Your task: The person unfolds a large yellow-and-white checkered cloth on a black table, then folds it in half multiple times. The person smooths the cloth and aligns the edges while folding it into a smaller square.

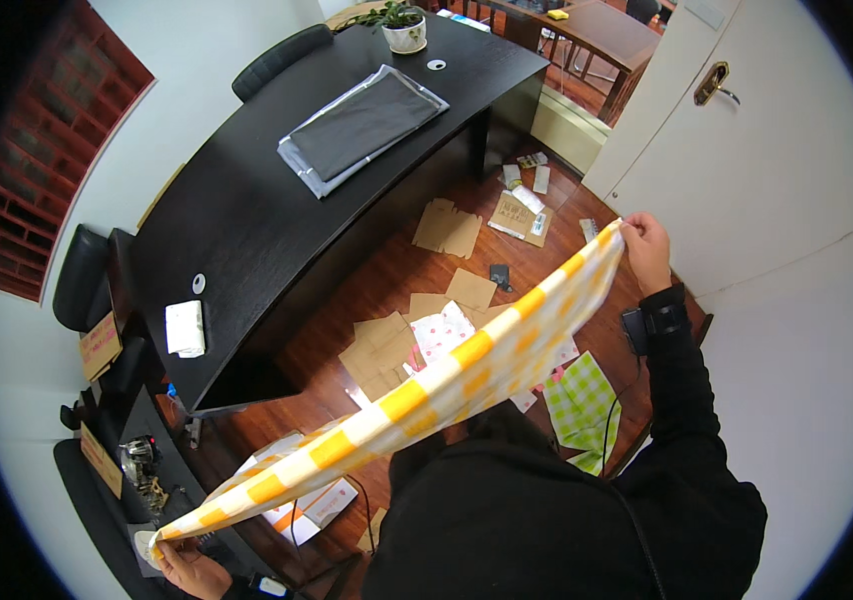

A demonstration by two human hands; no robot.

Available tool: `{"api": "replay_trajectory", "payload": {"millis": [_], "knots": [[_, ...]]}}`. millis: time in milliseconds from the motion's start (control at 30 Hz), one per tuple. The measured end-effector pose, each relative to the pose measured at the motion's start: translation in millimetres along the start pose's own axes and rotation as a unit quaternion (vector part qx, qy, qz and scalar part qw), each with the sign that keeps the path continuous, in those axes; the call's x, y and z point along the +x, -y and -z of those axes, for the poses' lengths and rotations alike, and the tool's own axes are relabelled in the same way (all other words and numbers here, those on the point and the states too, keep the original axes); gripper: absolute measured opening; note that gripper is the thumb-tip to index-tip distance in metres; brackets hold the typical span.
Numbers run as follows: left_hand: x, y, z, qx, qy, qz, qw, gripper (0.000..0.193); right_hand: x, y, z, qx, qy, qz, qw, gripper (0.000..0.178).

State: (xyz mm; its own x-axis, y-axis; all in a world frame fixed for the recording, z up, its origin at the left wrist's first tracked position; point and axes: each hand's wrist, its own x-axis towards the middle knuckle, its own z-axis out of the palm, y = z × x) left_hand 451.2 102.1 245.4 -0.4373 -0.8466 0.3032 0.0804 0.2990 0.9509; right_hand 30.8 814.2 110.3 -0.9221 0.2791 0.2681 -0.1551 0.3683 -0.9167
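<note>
A yellow-and-white checked cloth point(447, 390) is stretched across in front of my body, its upper edge running slantwise from lower left to upper right. One corner is pinched in my left hand point(192, 570), low at the left. My right hand point(649, 250), raised near the door, grips the opposite corner between closed fingers. Between the hands the material sags and folds a little. Below it on the floor lie a green-and-white checked cloth point(579, 405) and a white piece with pink dots point(442, 333), partly covered from view.
A curved black desk point(247, 270) carries a dark, flat folded stack point(367, 125), a white folded packet point(185, 329) and a potted plant point(406, 35). Flattened cardboard point(447, 229) and packaging litter the wooden floor. A white door point(777, 130) stands at the right, and black chairs point(82, 280) at the left.
</note>
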Motion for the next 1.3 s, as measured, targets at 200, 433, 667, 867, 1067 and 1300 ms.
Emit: {"api": "replay_trajectory", "payload": {"millis": [200,433,667,867,1067,1300], "knots": [[6,-12,-7,0.038,-0.075,-0.021,0.996,0.035,-14,-16,-21,0.224,0.093,-0.189,0.952,0.006],[12,-45,-28,0.029,-0.008,-0.067,0.997,0.035,-71,-56,-52,0.455,0.056,-0.260,0.850,0.010],[8,-71,-51,0.046,-0.013,-0.098,0.994,0.033,-140,-73,-93,0.407,0.093,-0.440,0.795,0.019],[16,-78,-30,0.097,-0.036,-0.106,0.989,0.033,-189,-85,-93,0.281,0.269,-0.505,0.770,0.023],[11,-79,-22,0.112,-0.048,-0.106,0.987,0.034,-205,-121,-85,0.116,0.409,-0.504,0.752,0.029],[15,-73,-8,0.113,-0.070,-0.065,0.989,0.032,-193,-126,-80,0.152,0.388,-0.518,0.747,0.038]]}}
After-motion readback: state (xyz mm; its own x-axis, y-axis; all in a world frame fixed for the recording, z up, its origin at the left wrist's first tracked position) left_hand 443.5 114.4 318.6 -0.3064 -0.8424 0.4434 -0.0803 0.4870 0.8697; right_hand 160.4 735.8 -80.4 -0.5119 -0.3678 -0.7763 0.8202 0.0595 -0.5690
